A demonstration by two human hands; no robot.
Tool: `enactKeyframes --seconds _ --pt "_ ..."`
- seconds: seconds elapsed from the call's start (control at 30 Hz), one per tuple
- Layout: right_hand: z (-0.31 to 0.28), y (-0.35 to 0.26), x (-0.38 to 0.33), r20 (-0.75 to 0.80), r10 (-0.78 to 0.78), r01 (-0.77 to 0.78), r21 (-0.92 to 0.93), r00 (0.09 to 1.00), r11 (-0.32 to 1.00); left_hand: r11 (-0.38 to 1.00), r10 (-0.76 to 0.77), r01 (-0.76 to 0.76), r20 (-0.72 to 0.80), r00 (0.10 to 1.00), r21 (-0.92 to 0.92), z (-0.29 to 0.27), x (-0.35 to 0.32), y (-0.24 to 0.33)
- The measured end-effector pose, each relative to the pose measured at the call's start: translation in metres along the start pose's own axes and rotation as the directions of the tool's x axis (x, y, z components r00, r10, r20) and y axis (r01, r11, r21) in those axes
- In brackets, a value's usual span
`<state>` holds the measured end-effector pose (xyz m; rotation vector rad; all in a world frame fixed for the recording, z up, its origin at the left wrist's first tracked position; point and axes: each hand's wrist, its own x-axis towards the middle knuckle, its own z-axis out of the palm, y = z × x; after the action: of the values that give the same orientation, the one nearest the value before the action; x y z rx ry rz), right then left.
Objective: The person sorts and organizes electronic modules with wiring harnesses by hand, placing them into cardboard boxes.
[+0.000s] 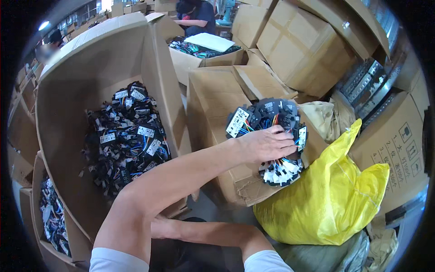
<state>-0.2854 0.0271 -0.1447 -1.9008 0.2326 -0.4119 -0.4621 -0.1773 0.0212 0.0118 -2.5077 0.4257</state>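
Centre right of the frame: the person's left hand (265, 144), its arm reaching across from the lower left, is clenched around a bundle of wire harnesses (269, 136). This bundle is a fan of small black circuit boards with white labels, multicoloured leads and white plug connectors hanging at its lower edge. The bundle is held in the air in front of a closed, dented cardboard box (217, 113), just above a bulging yellow plastic bag (331, 199) in the lower right.

Lower centre: the other forearm lies low across the frame, running toward the left beneath the raised arm. The right hand (158, 225) is tucked behind that arm near the foot of the big carton, so I cannot tell whether it is clenched or released, or whether it touches anything.

Left half of the frame: a large open carton (68, 104), tipped toward the viewer, holds a loose heap of harnesses (124, 138) of the same kind (black boards, white labels, coloured wires). A second, lower carton (41, 245) at the far lower left also shows such parts.

Upper centre: another open box (206, 56) holds green parts under a white sheet (209, 41); a co-worker (195, 13) in a dark top sits behind it. Stacked sealed cartons (308, 45) fill the upper right, with grey metal shelving rails (367, 84) beside them and crumpled tan sacking (324, 115) between the boxes and the yellow bag.
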Motion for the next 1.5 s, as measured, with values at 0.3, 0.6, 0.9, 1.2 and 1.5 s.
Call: enactKeyframes --seconds 0.3,0.6,0.9,1.2,1.5 --pt "-0.017 -0.054 0.011 0.185 0.183 -0.099 -0.389 0.966 0.916 0.932 -0.237 0.307 -0.316 0.919 0.192 -0.050 -0.043 0.034" --pt "-0.011 -0.025 0.035 0.378 0.224 0.034 -0.568 0.898 0.822 0.611 -0.744 0.784 -0.257 0.617 0.114 -0.336 -0.281 0.198" --pt "0.060 -0.052 0.090 0.278 -0.147 0.256 -0.411 0.949 0.875 -0.882 -0.381 0.385 -0.890 -0.248 0.270 -0.502 -0.611 0.530" --pt "0.210 -0.134 0.218 0.464 -0.187 0.344 -0.282 0.866 0.896 -0.971 -0.118 0.219 -0.611 -0.783 -0.093 -0.609 -0.784 0.566" --pt "0.289 -0.122 0.269 0.596 -0.318 0.657 -0.525 0.737 0.541 -0.941 -0.064 0.268 -0.665 -0.744 -0.209 -0.609 -0.779 0.560"
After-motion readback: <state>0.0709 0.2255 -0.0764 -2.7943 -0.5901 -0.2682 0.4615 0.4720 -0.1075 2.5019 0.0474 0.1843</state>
